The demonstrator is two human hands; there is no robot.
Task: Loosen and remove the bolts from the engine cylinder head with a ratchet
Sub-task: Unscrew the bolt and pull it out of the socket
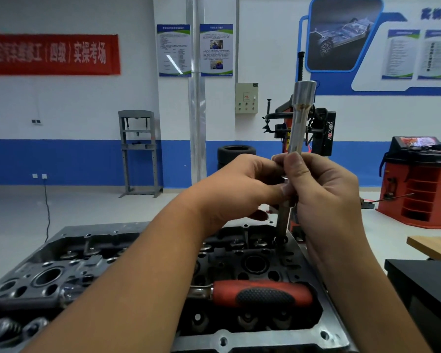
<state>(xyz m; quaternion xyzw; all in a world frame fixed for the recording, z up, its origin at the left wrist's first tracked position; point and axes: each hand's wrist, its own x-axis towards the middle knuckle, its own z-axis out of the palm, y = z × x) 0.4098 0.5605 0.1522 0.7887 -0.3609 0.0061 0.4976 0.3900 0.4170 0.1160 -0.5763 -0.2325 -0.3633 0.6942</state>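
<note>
long bolt [282,220], dark, prob oily

A single wide-angle head camera is looking forward and slightly down from just above the forearms. It is sitting close over the engine cylinder head [69,271], which is filling the lower frame, while the workshop wall and its red banner [51,54] are stretching across the upper half.
</note>
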